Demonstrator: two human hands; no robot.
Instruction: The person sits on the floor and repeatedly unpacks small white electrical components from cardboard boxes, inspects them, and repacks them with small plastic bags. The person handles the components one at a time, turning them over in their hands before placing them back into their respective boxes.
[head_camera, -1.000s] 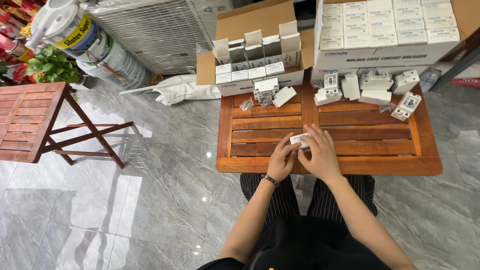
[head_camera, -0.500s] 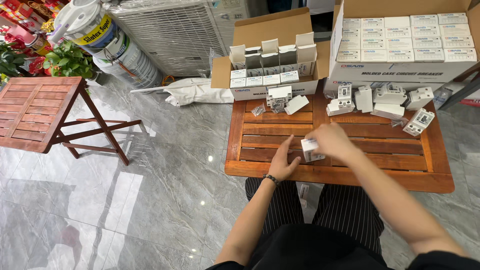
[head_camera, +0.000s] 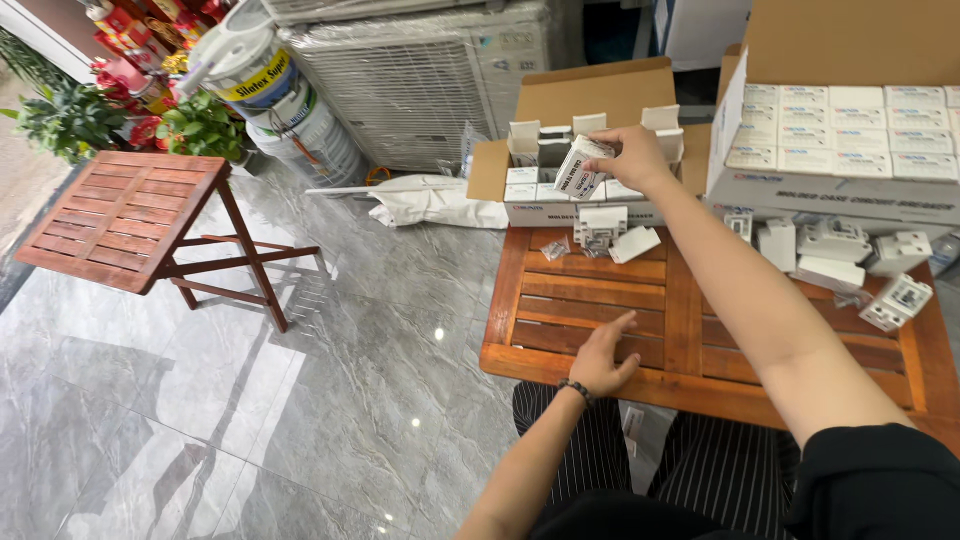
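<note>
My right hand (head_camera: 632, 155) reaches far forward and grips a small white carton (head_camera: 578, 167) over the open cardboard box (head_camera: 590, 100), which holds several similar small white cartons standing upright. My left hand (head_camera: 603, 360) rests flat and empty on the near edge of the wooden slatted table (head_camera: 700, 340), fingers spread. A beaded bracelet sits on that wrist.
Loose white plastic devices (head_camera: 835, 250) lie across the table's far side, with two more (head_camera: 615, 232) below the open box. A big carton (head_camera: 850, 130) stacked with white cartons stands at right. A second wooden folding table (head_camera: 130, 215) stands left, with buckets (head_camera: 270, 90), plants and a cooling unit behind.
My right hand has carried the small white carton from the table's middle forward to the open cardboard box. My left hand let go of it and settled on the table's near edge.
</note>
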